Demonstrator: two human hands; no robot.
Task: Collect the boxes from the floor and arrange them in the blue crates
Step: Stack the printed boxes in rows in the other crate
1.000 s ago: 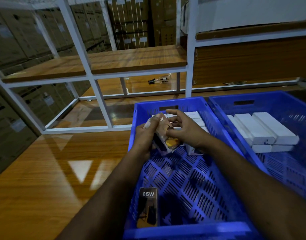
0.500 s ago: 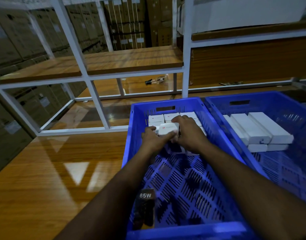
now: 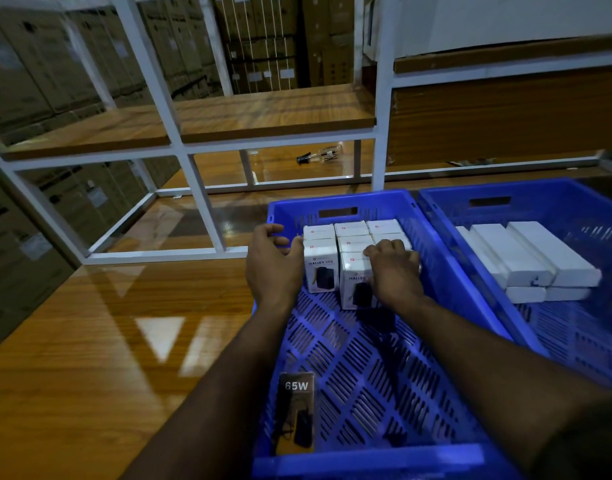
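Observation:
A blue crate (image 3: 373,459) stands in front of me on the wooden floor. Several small white boxes (image 3: 351,229) marked HALLEY stand in rows against its far wall. My right hand (image 3: 394,268) lies over the top of the frontmost white box (image 3: 353,282), its fingers curled onto it. My left hand (image 3: 273,265) is at the left of the rows, with its fingertips touching the side of the left white box (image 3: 320,268). A dark box marked 65W (image 3: 295,414) leans in the crate's near left corner.
A second blue crate (image 3: 540,192) sits to the right, holding several long white boxes (image 3: 526,258). A white metal shelf frame (image 3: 200,202) with wooden boards stands just behind the crates. A small dark and clear object (image 3: 318,155) lies on its low board. Cardboard cartons (image 3: 37,74) fill the background.
The box held up in both hands a second ago now stands in the row. My left hand has come off it and moved to the left side of the rows.

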